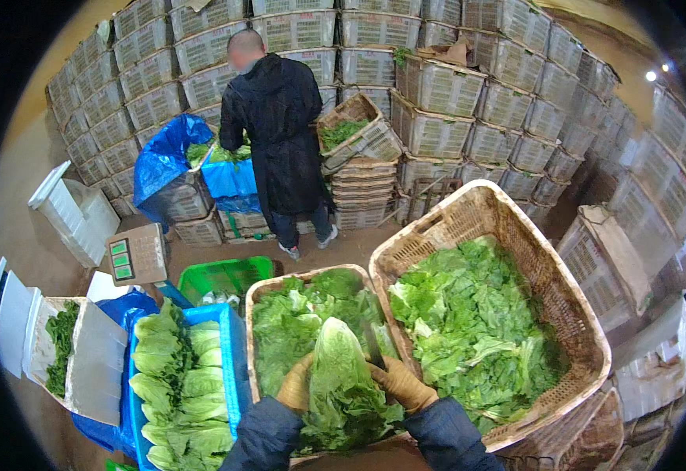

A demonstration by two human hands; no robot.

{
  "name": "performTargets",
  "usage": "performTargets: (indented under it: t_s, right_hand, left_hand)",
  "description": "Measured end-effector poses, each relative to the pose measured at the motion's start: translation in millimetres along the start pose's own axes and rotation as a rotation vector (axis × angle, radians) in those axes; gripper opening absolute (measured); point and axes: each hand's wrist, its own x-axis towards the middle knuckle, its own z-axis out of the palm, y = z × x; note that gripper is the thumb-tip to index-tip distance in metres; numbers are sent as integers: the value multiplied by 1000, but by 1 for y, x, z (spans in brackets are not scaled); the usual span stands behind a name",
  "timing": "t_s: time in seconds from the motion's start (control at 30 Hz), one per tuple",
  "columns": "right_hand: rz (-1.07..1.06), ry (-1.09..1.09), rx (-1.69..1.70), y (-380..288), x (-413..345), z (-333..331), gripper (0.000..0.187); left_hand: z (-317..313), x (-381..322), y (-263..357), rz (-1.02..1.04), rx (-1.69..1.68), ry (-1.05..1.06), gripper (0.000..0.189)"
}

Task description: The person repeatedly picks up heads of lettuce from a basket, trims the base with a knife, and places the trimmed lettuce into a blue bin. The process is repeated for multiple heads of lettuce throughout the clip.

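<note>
A head of romaine-type lettuce (338,365) stands upright between my hands, its pale base upward and its leafy end toward me. My left hand (294,384), in a tan glove, is closed around the left side of the lettuce. On the other side, my gloved right hand (403,385) grips a knife (373,341) with its dark blade pointing up, fingers close against the lettuce. Directly beneath is a plastic crate (250,329) of loose lettuce leaves. A larger dirty crate (561,282), tilted at the right, holds a heap of lettuce leaves (472,329).
Trimmed lettuce heads (204,406) lie in rows in a blue-lined crate (234,353) at left. Beyond are a digital scale (138,253), a green basket (225,272) and a foam box (98,359) with greens. A co-worker (275,129) stands before stacked crates (295,29).
</note>
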Motion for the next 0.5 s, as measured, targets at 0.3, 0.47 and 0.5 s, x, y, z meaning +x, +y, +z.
performTargets:
  t_s: [0.3,0.47,0.5]
  right_hand:
    - [-27,-49,312,37,-14,14,63]
    - [190,135,466,48,-13,31,54]
    - [299,136,563,50,-16,35,51]
  left_hand:
    - [43,-8,42,334,1334,115,47]
    - [48,10,11,428,1146,88,20]
    - [42,15,-7,685,1226,173,20]
